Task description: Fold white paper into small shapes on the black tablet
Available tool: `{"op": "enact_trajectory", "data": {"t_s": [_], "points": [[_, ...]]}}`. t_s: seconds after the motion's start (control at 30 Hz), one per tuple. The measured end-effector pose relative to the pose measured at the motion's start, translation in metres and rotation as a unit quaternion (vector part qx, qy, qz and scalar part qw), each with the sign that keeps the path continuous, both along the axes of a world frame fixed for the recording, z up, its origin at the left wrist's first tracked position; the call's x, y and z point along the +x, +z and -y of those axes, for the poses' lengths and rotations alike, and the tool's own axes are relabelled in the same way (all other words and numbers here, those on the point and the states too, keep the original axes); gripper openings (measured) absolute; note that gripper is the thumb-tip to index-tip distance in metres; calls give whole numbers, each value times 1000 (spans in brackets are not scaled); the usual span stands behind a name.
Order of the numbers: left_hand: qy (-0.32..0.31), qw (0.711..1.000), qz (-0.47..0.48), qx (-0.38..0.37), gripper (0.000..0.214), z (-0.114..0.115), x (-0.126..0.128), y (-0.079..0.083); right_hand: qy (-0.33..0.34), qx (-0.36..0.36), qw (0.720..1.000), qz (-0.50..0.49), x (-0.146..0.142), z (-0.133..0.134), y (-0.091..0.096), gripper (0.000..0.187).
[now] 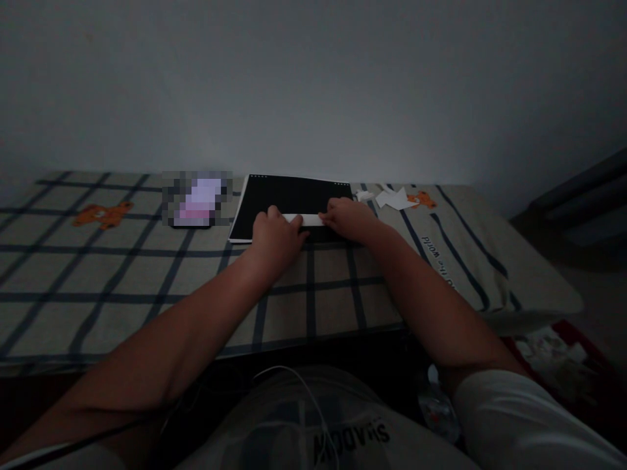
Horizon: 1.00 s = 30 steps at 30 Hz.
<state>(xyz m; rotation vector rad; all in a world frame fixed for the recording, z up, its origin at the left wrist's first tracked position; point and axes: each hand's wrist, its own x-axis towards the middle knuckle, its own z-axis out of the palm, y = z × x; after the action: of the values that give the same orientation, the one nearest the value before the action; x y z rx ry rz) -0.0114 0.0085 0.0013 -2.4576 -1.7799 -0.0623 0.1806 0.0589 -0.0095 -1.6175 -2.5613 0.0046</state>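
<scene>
A narrow white strip of what looks like folded paper (312,220) lies across the front part of a black-covered pad (298,194). My left hand (278,234) grips the strip's left end with bent fingers, its thumb at the near side. At the other end, my right hand (349,219) pinches the strip between thumb and fingers. Both hands rest low over the pad's front edge. The strip's ends are partly hidden under my fingers.
A phone (198,202) with a blurred, lit screen stands left of the pad. White paper scraps (394,198) lie to the right on the checked tablecloth (196,274). A plain wall (313,85) rises behind. Below right are a clear plastic bottle (438,408) and a red container (582,346) holding crumpled paper.
</scene>
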Motion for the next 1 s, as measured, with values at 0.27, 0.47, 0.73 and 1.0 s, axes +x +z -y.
{"op": "enact_trajectory", "data": {"t_s": [0.27,0.47,0.73,1.0], "points": [[-43,999,5,2,43,-41,-34,3,67,2,996,-56,9,-9,-6,28],[-142,983,111,-28,37,-69,-55,-10,60,-23,990,-124,12,-14,-10,23],[-122,946,287,-94,26,-74,-55,-12,49,-41,980,-189,17,-20,-13,40],[-86,864,483,-114,33,-82,-57,-20,20,-102,966,-236,17,-18,-5,18]]}}
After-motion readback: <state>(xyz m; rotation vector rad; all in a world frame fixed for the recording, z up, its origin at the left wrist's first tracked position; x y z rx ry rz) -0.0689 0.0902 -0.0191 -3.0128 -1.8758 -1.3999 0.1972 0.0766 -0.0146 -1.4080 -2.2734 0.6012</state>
